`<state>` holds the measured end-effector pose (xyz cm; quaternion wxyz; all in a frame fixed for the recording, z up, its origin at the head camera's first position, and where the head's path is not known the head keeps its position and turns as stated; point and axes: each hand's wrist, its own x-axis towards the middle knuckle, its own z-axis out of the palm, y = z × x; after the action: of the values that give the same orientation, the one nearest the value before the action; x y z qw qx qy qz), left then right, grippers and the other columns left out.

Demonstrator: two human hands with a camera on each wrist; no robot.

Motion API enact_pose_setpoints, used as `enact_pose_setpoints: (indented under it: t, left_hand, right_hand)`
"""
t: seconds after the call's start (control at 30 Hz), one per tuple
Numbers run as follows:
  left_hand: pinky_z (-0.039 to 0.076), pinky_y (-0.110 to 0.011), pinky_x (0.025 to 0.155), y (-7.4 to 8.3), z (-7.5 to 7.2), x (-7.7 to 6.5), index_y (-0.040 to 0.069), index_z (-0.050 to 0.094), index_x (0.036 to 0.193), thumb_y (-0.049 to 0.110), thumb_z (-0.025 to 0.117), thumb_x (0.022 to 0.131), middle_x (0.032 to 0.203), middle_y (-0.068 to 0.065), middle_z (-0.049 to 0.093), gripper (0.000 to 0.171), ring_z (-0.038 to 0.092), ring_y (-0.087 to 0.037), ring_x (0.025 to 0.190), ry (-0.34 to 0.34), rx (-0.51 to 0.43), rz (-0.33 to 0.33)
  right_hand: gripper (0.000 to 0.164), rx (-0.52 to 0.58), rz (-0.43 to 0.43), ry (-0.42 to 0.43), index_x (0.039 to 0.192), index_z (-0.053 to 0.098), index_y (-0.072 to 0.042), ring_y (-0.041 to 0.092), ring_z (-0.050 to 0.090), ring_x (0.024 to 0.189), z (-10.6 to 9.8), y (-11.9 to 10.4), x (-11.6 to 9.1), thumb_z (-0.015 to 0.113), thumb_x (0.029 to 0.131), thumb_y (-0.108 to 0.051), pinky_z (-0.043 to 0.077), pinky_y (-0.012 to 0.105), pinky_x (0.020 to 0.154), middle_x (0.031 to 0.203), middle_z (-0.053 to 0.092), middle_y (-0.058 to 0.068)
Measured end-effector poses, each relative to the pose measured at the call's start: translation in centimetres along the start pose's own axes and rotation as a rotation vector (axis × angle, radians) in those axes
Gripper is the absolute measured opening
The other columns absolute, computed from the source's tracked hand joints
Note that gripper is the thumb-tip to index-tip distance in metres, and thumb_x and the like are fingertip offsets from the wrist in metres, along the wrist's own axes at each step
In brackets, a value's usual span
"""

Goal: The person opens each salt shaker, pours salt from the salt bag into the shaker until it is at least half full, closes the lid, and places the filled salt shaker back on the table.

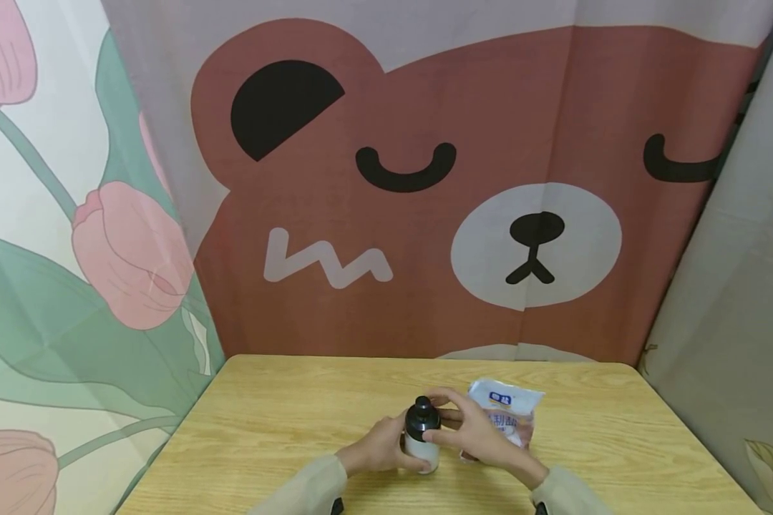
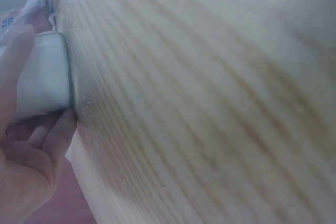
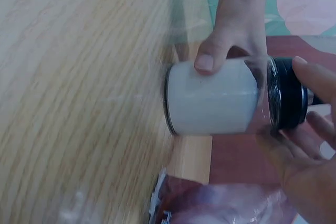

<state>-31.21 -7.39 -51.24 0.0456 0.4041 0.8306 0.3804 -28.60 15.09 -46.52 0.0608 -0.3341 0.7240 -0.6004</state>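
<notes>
A clear seasoning jar (image 3: 210, 98) with white contents stands upright on the table in the head view, its black lid (image 1: 420, 418) on top. My left hand (image 1: 380, 445) grips the jar's body from the left; its thumb lies across the front in the right wrist view. The fingers and thumb of my right hand (image 1: 473, 429) pinch the lid's rim from the right. Close behind that hand is a white and pink printed plastic packet (image 1: 505, 400), partly hidden by it. The left wrist view shows the jar's white lower part (image 2: 44, 77) near the left fingers.
The wood-grain table (image 1: 283, 408) ends at a back edge against a hanging cloth (image 1: 425, 307) printed with a brown bear. A tulip-patterned cloth (image 1: 32, 300) hangs at the left, and a pale cloth (image 1: 715, 322) at the right.
</notes>
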Motion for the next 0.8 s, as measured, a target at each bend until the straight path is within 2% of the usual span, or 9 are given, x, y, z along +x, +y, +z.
enact_pose_setpoints:
  t: [0.13,0.33,0.43,0.6,0.73,0.8]
  left_hand:
    - [0.05,-0.02,0.079,0.01,-0.01,-0.09,0.016,0.039,0.146,0.033,0.084,0.081,0.121,0.001,0.066,0.081,0.062,-0.003,0.1,-0.001,-0.004,-0.006]
    - [0.051,-0.021,0.079,0.18,-0.13,-0.17,0.015,0.04,0.144,0.032,0.084,0.082,0.119,0.001,0.066,0.078,0.062,-0.003,0.099,-0.001,-0.006,-0.018]
    - [0.051,-0.02,0.078,0.34,-0.13,-0.24,0.014,0.04,0.143,0.032,0.084,0.081,0.117,0.001,0.067,0.078,0.062,-0.003,0.098,0.002,0.007,-0.021]
    - [0.05,-0.019,0.077,0.53,-0.12,-0.4,0.013,0.04,0.144,0.032,0.084,0.081,0.114,0.001,0.068,0.079,0.062,-0.002,0.096,0.007,0.022,-0.008]
    - [0.05,-0.018,0.075,0.59,-0.18,-0.32,0.013,0.039,0.144,0.031,0.084,0.082,0.115,0.001,0.068,0.079,0.063,-0.002,0.095,0.016,0.029,0.017]
    - [0.051,-0.018,0.075,0.59,-0.19,-0.27,0.013,0.04,0.144,0.031,0.084,0.082,0.116,0.001,0.068,0.078,0.063,-0.002,0.096,0.015,0.028,0.019]
  right_hand:
    - [0.051,-0.017,-0.036,0.007,0.134,0.049,0.001,0.039,0.057,0.118,0.34,0.05,0.12,0.074,0.09,-0.007,0.048,0.037,0.098,0.127,0.046,0.025]
    - [0.058,-0.025,-0.02,-0.036,0.146,0.041,-0.006,0.043,0.05,0.126,0.14,0.13,-0.02,0.068,0.095,-0.006,0.044,0.041,0.102,0.142,0.042,0.026]
    - [0.057,-0.022,-0.014,-0.047,0.147,0.041,-0.008,0.041,0.05,0.126,0.04,0.29,-0.03,0.066,0.095,-0.005,0.044,0.04,0.102,0.143,0.044,0.024]
    - [0.054,0.001,0.014,0.003,0.14,0.047,-0.004,0.037,0.056,0.121,0.38,0.39,0.0,0.071,0.092,-0.006,0.046,0.037,0.1,0.134,0.05,0.021]
    - [0.053,-0.044,0.008,0.055,0.136,0.049,-0.005,0.037,0.057,0.119,0.68,0.28,-0.01,0.074,0.09,-0.01,0.047,0.039,0.099,0.128,0.047,0.02]
    - [0.054,-0.06,0.0,0.062,0.138,0.047,-0.008,0.04,0.055,0.12,0.68,0.22,-0.13,0.073,0.091,-0.011,0.046,0.04,0.1,0.132,0.044,0.021]
